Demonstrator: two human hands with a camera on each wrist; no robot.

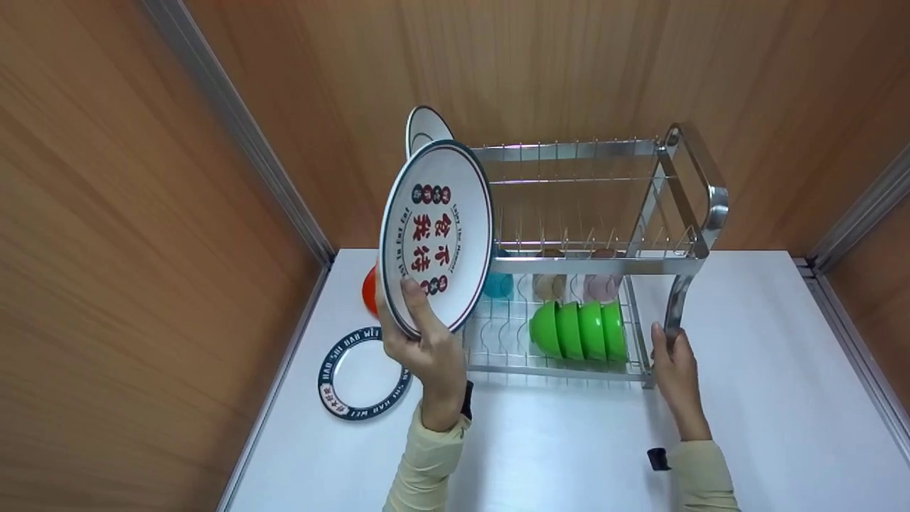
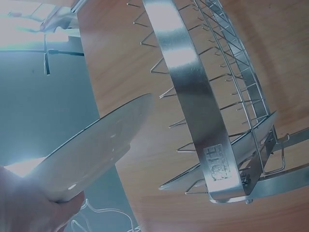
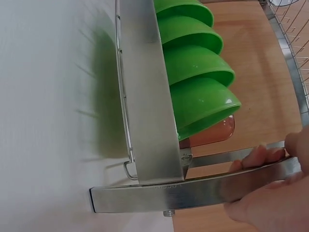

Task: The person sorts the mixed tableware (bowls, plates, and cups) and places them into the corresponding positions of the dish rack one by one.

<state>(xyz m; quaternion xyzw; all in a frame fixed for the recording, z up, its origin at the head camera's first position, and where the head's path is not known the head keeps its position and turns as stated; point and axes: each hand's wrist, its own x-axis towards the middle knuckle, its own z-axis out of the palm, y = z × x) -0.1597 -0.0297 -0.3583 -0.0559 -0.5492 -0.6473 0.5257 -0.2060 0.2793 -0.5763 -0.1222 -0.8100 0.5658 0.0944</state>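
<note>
My left hand (image 1: 426,348) pinches a white plate (image 1: 462,235) with red and black lettering by its lower edge, thumb on the face. The plate is held up tilted in front of the left end of a two-tier metal dish rack (image 1: 590,266). In the left wrist view the plate (image 2: 91,150) is apart from the rack's upper rail (image 2: 193,82). Another plate (image 1: 426,128) stands on the upper tier at the left, partly hidden. My right hand (image 1: 675,370) grips the rack's right front upright (image 1: 677,306); in the right wrist view its fingers (image 3: 258,157) curl round the metal bar.
Several green bowls (image 1: 579,331) stand nested sideways on the lower tier, with coloured cups (image 1: 547,286) behind them. Left of the rack, a plate with a dark lettered rim (image 1: 328,370) lies on the white table (image 1: 561,441). An orange-red item (image 1: 369,291) is partly hidden behind the held plate.
</note>
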